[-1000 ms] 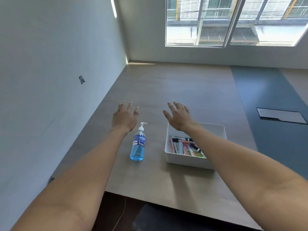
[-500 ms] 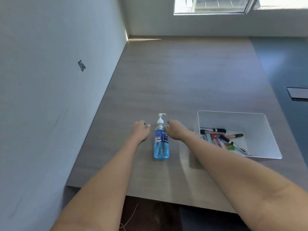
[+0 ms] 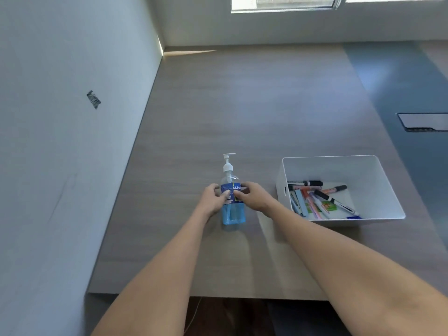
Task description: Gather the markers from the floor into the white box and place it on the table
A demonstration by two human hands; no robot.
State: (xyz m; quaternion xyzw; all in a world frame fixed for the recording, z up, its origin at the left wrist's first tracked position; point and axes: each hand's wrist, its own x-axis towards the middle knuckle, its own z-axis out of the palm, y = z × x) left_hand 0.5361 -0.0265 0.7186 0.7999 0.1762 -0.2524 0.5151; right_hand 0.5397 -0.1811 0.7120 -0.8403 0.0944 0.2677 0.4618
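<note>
The white box (image 3: 378, 180) stands on the wooden table (image 3: 242, 112) at the right, holding several markers (image 3: 315, 197) in a heap at its left side. Left of the box stands a blue pump bottle (image 3: 231, 214). My left hand (image 3: 213, 198) wraps the bottle's left side and my right hand (image 3: 254, 196) wraps its right side, both with fingers on the label. Neither hand touches the box.
A white wall (image 3: 60, 141) runs along the table's left edge. A grey strip with a black cable hatch (image 3: 424, 121) lies at the table's right. The table's front edge (image 3: 194, 295) is near me, with dark floor below.
Both hands came down from above the table and closed around the pump bottle. My view tilted down, so the window mostly left the frame.
</note>
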